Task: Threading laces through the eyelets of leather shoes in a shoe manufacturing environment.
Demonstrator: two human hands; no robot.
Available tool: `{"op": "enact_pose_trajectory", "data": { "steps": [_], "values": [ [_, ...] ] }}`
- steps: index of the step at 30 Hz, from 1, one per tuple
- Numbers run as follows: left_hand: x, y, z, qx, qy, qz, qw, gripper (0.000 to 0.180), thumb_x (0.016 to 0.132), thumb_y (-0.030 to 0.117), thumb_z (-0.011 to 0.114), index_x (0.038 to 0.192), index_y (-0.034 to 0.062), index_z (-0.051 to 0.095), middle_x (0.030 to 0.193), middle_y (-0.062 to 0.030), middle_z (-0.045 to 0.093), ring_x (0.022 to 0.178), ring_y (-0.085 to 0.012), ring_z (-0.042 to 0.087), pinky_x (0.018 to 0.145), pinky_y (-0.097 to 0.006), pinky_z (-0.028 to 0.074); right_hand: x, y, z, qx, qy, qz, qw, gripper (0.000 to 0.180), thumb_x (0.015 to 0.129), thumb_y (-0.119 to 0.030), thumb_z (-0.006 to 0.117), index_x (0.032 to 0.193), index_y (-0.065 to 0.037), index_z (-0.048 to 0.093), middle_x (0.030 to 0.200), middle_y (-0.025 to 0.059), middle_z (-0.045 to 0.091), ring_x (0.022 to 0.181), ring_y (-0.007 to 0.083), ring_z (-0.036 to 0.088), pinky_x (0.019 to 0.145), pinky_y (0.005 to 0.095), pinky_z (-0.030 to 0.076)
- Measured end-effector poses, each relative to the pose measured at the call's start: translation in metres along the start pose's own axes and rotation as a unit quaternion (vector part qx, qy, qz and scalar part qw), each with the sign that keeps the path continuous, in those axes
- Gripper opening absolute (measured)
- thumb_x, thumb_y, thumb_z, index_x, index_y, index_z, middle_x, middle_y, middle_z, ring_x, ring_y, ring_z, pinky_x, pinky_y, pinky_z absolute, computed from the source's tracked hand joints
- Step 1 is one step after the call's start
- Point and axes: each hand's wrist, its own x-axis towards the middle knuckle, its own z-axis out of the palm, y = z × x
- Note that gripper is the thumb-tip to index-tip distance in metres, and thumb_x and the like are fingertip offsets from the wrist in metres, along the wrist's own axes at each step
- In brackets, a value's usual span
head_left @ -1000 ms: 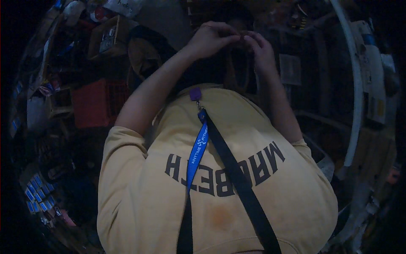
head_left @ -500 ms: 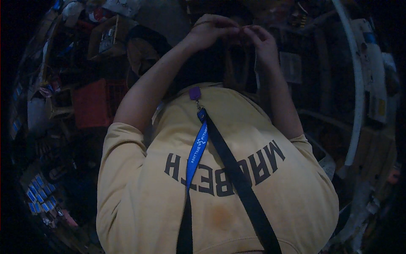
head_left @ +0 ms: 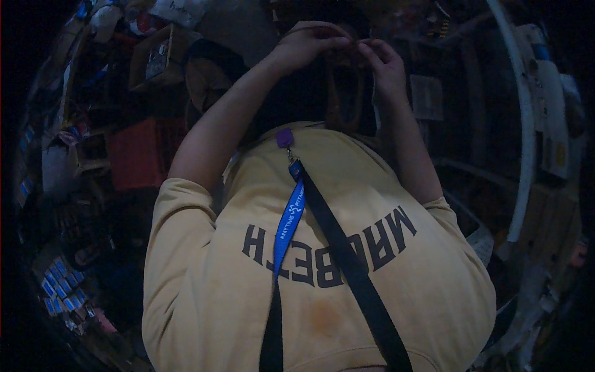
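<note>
The picture is very dim. My left hand and my right hand are raised in front of me, their fingertips meeting at the top of a brown loop-shaped strap that hangs down between them. Both hands pinch its upper end; what the strap is made of I cannot tell. Below the hands is my yellow shirt with dark lettering. A blue lanyard with a small purple tag and a black strap cross my chest.
A red crate and an open cardboard box sit among clutter on the left. Small blue packets lie at the lower left. A long white pipe curves down the right side beside more dark clutter.
Both hands have risen a little and stayed together on the top of the brown strap. My body and the surroundings have barely shifted.
</note>
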Motion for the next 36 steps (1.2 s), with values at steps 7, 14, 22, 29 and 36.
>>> {"op": "enact_pose_trajectory", "data": {
  "steps": [7,14,22,29,36],
  "values": [
    [0.001,-0.015,0.002,-0.11,0.019,-0.025,0.993,0.03,0.098,0.029,0.073,0.116,0.0047,0.074,0.11,-0.0041,0.076,0.1,-0.0132,0.07,0.091,-0.031,0.055,-0.002,0.001,0.002,0.018,0.013,0.004,1.0,0.02,0.097,-0.016,0.074,0.111,-0.003,0.072,0.106,0.006,0.076,0.099,0.0131,0.07,0.087,0.0277,0.054],
    [0.006,-0.017,-0.001,-0.11,0.015,-0.044,0.993,0.032,0.098,0.03,0.073,0.119,0.0051,0.072,0.109,-0.0041,0.074,0.1,-0.0138,0.07,0.09,-0.031,0.057,-0.001,0.002,0.004,-0.017,-0.031,-0.022,0.999,0.019,0.093,-0.013,0.078,0.107,-0.004,0.07,0.101,0.0035,0.074,0.094,0.011,0.069,0.087,0.0271,0.054],
    [0.06,-0.068,-0.095,0.092,-0.036,-0.005,0.995,0.054,0.107,0.021,0.058,0.154,0.0046,0.039,0.152,-0.0205,0.049,0.138,-0.0311,0.052,0.115,-0.042,0.042,-0.003,0.002,-0.001,-0.049,-0.025,-0.041,0.998,0.017,0.087,-0.009,0.083,0.097,-0.005,0.07,0.097,0.0026,0.073,0.093,0.0114,0.068,0.088,0.0288,0.055],
    [0.018,-0.056,-0.062,-0.265,0.108,0.15,0.946,0.057,0.102,0.014,0.066,0.151,0.0023,0.04,0.141,-0.0202,0.054,0.126,-0.0318,0.06,0.103,-0.045,0.053,-0.009,0.012,-0.005,-0.005,0.026,-0.028,0.999,0.018,0.086,-0.009,0.084,0.098,-0.005,0.07,0.096,0.0024,0.073,0.091,0.0119,0.068,0.087,0.029,0.055],
    [-0.02,0.028,0.021,0.345,0.102,0.261,0.896,0.028,0.088,0.021,0.078,0.11,0.0052,0.072,0.1,-0.0147,0.072,0.09,-0.0288,0.071,0.081,-0.038,0.057,-0.001,0.009,0.004,0.015,0.006,-0.05,0.999,0.02,0.086,-0.009,0.084,0.098,-0.004,0.069,0.097,0.0026,0.073,0.092,0.0122,0.068,0.088,0.0293,0.054]
  ]
}}
